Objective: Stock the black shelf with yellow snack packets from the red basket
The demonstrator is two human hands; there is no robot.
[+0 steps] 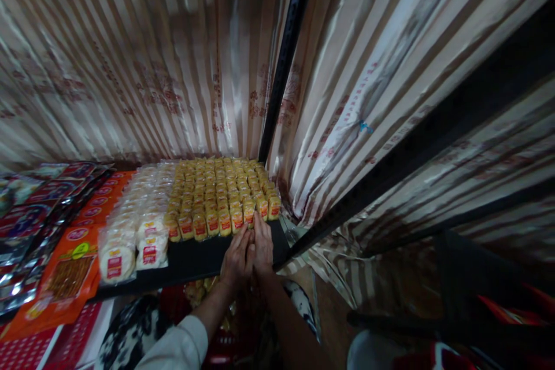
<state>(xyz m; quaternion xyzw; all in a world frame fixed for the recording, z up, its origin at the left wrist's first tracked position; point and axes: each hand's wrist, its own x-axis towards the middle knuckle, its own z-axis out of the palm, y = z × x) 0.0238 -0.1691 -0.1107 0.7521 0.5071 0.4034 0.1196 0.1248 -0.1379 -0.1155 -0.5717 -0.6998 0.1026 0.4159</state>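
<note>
Both my hands are close together at the front row of small yellow wrapped cakes (pixel 224 222) with red labels, standing in rows on a dark shelf (pixel 191 257). My left hand (pixel 236 256) has its fingers bent forward and closed, tips against the lower front of one cake. Beside it, my right hand (pixel 262 244) points forward with fingers together, its tips at the same cake's right side. The two hands touch, and the space between their palms is hidden.
White round wrapped cakes (pixel 118 255) stand in rows to the left. Further left lie orange packets (pixel 71 266) and dark shiny packets (pixel 30 231). A black metal post (pixel 286 58) rises behind, and striped sheeting (pixel 173 58) hangs around. A red basket (pixel 225 344) with wrapped goods sits below my arms.
</note>
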